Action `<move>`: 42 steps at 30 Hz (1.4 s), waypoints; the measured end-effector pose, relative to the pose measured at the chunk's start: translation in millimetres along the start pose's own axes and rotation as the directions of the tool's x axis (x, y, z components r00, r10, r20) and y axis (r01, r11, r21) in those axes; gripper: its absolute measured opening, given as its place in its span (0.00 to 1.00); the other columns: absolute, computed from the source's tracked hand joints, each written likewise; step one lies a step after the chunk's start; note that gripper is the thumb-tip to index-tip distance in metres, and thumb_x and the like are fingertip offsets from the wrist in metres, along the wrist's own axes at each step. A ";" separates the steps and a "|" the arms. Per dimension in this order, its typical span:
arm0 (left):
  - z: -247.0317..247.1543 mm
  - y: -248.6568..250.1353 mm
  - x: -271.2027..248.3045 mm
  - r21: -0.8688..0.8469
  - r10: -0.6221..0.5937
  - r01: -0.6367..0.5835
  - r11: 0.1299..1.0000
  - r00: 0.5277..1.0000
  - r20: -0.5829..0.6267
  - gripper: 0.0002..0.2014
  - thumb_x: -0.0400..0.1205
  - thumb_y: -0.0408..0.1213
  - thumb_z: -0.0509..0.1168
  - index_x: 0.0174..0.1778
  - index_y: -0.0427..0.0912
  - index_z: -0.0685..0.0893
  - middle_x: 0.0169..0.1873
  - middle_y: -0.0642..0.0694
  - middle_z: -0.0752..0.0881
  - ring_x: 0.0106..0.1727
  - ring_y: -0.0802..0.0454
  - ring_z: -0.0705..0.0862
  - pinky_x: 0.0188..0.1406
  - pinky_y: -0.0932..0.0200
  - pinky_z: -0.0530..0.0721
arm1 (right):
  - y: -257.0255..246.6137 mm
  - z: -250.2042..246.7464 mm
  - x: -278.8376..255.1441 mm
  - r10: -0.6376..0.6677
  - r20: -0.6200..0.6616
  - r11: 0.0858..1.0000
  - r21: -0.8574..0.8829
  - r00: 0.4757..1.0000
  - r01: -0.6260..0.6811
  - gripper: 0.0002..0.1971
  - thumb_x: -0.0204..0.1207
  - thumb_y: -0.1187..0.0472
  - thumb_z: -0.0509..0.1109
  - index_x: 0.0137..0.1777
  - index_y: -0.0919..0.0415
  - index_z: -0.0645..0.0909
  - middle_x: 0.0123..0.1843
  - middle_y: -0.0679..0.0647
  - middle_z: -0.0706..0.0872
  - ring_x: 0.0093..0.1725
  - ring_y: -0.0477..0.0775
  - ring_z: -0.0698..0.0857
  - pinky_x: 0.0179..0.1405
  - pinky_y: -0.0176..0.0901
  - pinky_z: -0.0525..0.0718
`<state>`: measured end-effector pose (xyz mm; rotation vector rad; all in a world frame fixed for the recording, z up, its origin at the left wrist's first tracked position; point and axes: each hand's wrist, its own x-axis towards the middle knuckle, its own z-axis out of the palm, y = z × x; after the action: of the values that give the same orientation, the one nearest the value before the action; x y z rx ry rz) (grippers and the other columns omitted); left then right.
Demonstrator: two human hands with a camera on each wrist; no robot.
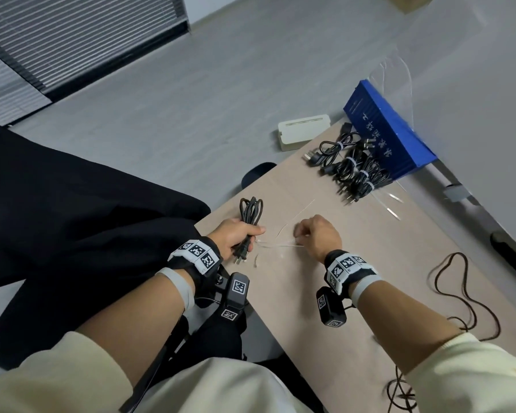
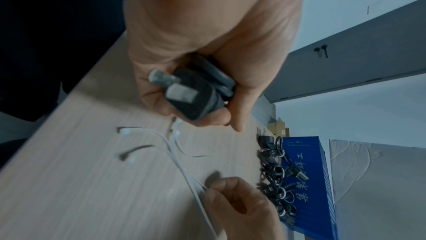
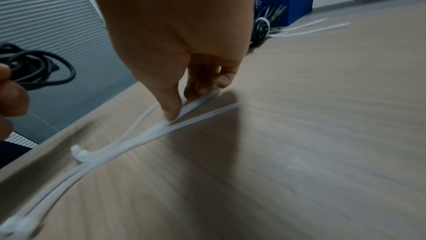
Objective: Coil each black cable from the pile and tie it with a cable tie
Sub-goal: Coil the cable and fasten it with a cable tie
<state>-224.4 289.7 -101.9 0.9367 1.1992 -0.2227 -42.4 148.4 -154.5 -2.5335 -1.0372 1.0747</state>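
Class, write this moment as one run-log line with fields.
step: fetching tie | left hand: grips coiled black cable | right hand: pinches white cable tie on table | tied bundles: beside blue box

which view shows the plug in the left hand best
The left wrist view: the plug fills the middle of the frame, its metal prongs showing, gripped in the left hand. The head view shows it small below the fist. The right wrist view shows only cable loops, not the plug.
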 end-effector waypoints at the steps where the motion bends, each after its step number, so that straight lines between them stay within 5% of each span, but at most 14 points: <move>1: -2.3 -1.1 -0.2 -0.002 -0.005 0.005 1.000 1.000 -0.003 0.07 0.80 0.34 0.74 0.41 0.42 0.81 0.26 0.46 0.78 0.21 0.54 0.76 0.18 0.65 0.73 | 0.6 0.1 -2.2 -0.005 -0.002 1.000 0.001 1.000 0.005 0.10 0.67 0.64 0.73 0.29 0.49 0.80 0.43 0.53 0.85 0.44 0.55 0.83 0.32 0.35 0.68; 9: -0.6 0.2 -4.2 -0.039 -0.002 0.001 0.999 1.000 -0.023 0.08 0.81 0.34 0.73 0.48 0.40 0.79 0.27 0.45 0.75 0.19 0.54 0.76 0.15 0.66 0.71 | -6.2 -4.1 -23.8 -0.014 0.028 0.998 0.069 1.000 0.012 0.04 0.71 0.60 0.70 0.40 0.51 0.86 0.39 0.43 0.86 0.43 0.49 0.82 0.39 0.38 0.74; 13: 4.4 -4.0 -8.7 -0.056 -0.018 0.018 0.998 1.000 -0.009 0.06 0.81 0.34 0.73 0.46 0.40 0.81 0.27 0.46 0.76 0.19 0.54 0.76 0.15 0.66 0.71 | -7.7 13.2 -27.8 0.008 0.055 1.000 0.020 0.998 -0.010 0.03 0.66 0.60 0.71 0.38 0.50 0.82 0.46 0.47 0.86 0.46 0.52 0.84 0.40 0.38 0.73; 22: -4.0 -4.2 -14.6 -0.091 -0.038 0.036 0.995 0.999 -0.030 0.06 0.83 0.34 0.71 0.41 0.40 0.82 0.24 0.47 0.77 0.19 0.55 0.76 0.15 0.66 0.72 | -4.1 3.6 -37.4 0.031 0.028 0.996 0.089 0.999 -0.033 0.04 0.63 0.60 0.69 0.32 0.52 0.84 0.41 0.44 0.89 0.45 0.50 0.86 0.38 0.36 0.77; 26: 13.5 4.7 -18.7 -0.052 -0.022 0.021 0.998 1.000 -0.006 0.06 0.83 0.33 0.71 0.41 0.40 0.82 0.23 0.48 0.77 0.18 0.55 0.76 0.14 0.66 0.71 | 7.2 -20.4 -62.0 -0.055 0.047 0.994 0.097 0.997 0.050 0.06 0.73 0.64 0.67 0.39 0.52 0.78 0.41 0.48 0.88 0.43 0.55 0.84 0.41 0.42 0.77; 31: 61.6 21.1 -26.9 0.017 0.019 -0.021 1.000 0.993 0.113 0.08 0.84 0.34 0.70 0.39 0.42 0.81 0.20 0.49 0.77 0.17 0.56 0.76 0.14 0.67 0.71 | 37.2 -51.6 -108.3 -0.014 -0.087 0.976 0.214 0.996 0.032 0.01 0.83 0.64 0.62 0.51 0.60 0.75 0.36 0.51 0.83 0.38 0.57 0.79 0.40 0.47 0.75; 34: 101.5 29.8 -37.0 0.056 0.043 -0.056 0.997 0.978 0.206 0.08 0.84 0.33 0.69 0.39 0.42 0.81 0.21 0.49 0.79 0.17 0.56 0.77 0.14 0.67 0.73 | 56.5 -71.0 -135.2 0.084 -0.186 0.978 0.203 0.979 -0.046 0.09 0.88 0.56 0.59 0.54 0.60 0.78 0.40 0.51 0.83 0.44 0.58 0.81 0.44 0.47 0.72; 37: 144.2 35.0 -49.7 0.160 0.094 -0.145 0.976 0.952 0.293 0.06 0.83 0.33 0.71 0.41 0.41 0.82 0.29 0.47 0.83 0.19 0.56 0.79 0.17 0.67 0.75 | 77.8 -90.2 -166.5 0.147 -0.263 0.970 0.229 0.954 -0.086 0.15 0.88 0.56 0.57 0.52 0.60 0.85 0.41 0.46 0.83 0.48 0.56 0.82 0.50 0.47 0.77; 39: 174.4 37.7 -61.1 0.214 0.116 -0.208 0.955 0.920 0.374 0.06 0.83 0.32 0.71 0.41 0.41 0.82 0.29 0.46 0.83 0.21 0.55 0.79 0.19 0.65 0.77 | 94.1 -100.7 -186.8 0.189 -0.325 0.960 0.258 0.927 -0.105 0.14 0.87 0.58 0.59 0.50 0.59 0.87 0.36 0.39 0.80 0.45 0.51 0.81 0.45 0.43 0.74; 42: 213.3 38.8 -77.5 0.273 0.113 -0.275 0.922 0.865 0.489 0.07 0.82 0.32 0.72 0.40 0.41 0.82 0.25 0.48 0.81 0.23 0.53 0.78 0.25 0.63 0.79 | 113.1 -112.3 -210.4 0.278 -0.396 0.913 0.393 0.875 -0.112 0.11 0.85 0.59 0.64 0.47 0.58 0.87 0.30 0.43 0.82 0.35 0.48 0.80 0.39 0.42 0.72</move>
<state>-83.3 136.3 -4.2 1.2134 0.6186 -0.4704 -7.6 -67.1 -6.0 -2.4379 -0.4171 0.5976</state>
